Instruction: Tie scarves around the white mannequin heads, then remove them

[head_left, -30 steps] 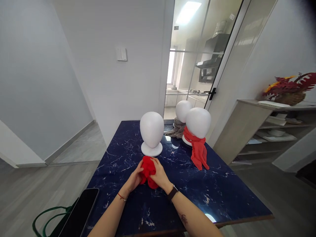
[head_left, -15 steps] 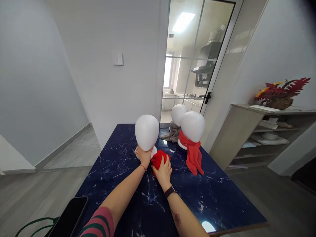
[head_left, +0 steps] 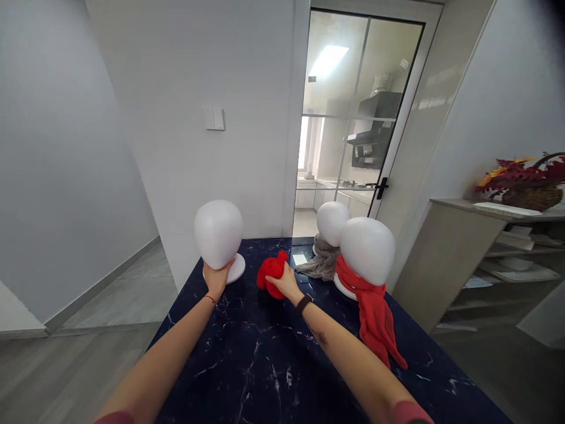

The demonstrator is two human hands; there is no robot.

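Note:
At the left of the table, my left hand [head_left: 217, 279] is closed around the neck of a white mannequin head [head_left: 218, 232], which stands upright on its round base [head_left: 237, 268]. My right hand [head_left: 286, 285] grips a bunched bright red cloth [head_left: 270, 272] over the table's middle; its exact kind does not show. To the right, a second mannequin head [head_left: 368, 248] wears a red scarf [head_left: 374, 312] whose ends hang onto the table. Behind it, a third mannequin head [head_left: 332, 222] has a grey scarf [head_left: 324, 259] about its neck, spreading onto the surface.
A dark blue marbled table [head_left: 260, 365] carries everything. Behind it are a wall with a light switch [head_left: 215, 119] and a glass door [head_left: 335, 135]. At the right stands a shelf unit [head_left: 468, 259] with a flower basket [head_left: 532, 194] on top.
My left hand has moved the bare mannequin head leftward, away from the red cloth. The red cloth, in my right hand, now sits apart from that head's base. The camera view has shifted.

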